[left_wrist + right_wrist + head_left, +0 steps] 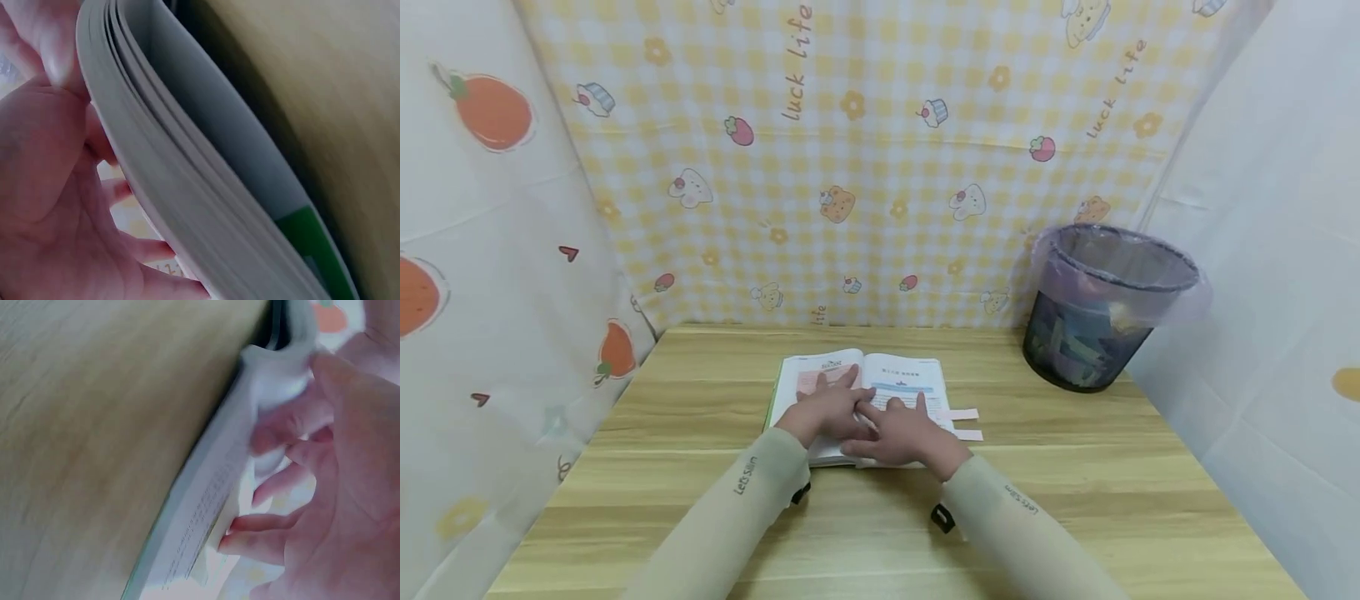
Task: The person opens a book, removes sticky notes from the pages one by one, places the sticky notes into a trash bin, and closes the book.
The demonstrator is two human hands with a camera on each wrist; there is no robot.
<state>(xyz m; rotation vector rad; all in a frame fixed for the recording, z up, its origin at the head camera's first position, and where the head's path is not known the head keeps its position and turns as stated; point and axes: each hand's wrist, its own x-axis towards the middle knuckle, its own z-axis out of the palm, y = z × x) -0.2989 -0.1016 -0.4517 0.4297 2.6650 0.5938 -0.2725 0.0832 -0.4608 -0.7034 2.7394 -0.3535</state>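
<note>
An open book [928, 372] lies on the wooden table, its spine pointing away from me. My left hand [831, 412] rests on the left page with fingers spread, reaching toward the fold. On the right page, my right hand [898, 432] presses with fingers straightened; the two hands meet and overlap near the fold. Seen from the left wrist, the thick page block [169, 169] rises beside the palm, with a green cover corner [315, 240] under it. The right wrist view has the fingers [262, 540] touching printed pages [194, 531].
Two pale pink strips [967, 435] stick out from the book's right edge. A black bin [1078, 333] with a translucent purple liner stands at the table's back right. Patterned cloth [880, 167] hangs behind the table [685, 400], with white sheets at both sides.
</note>
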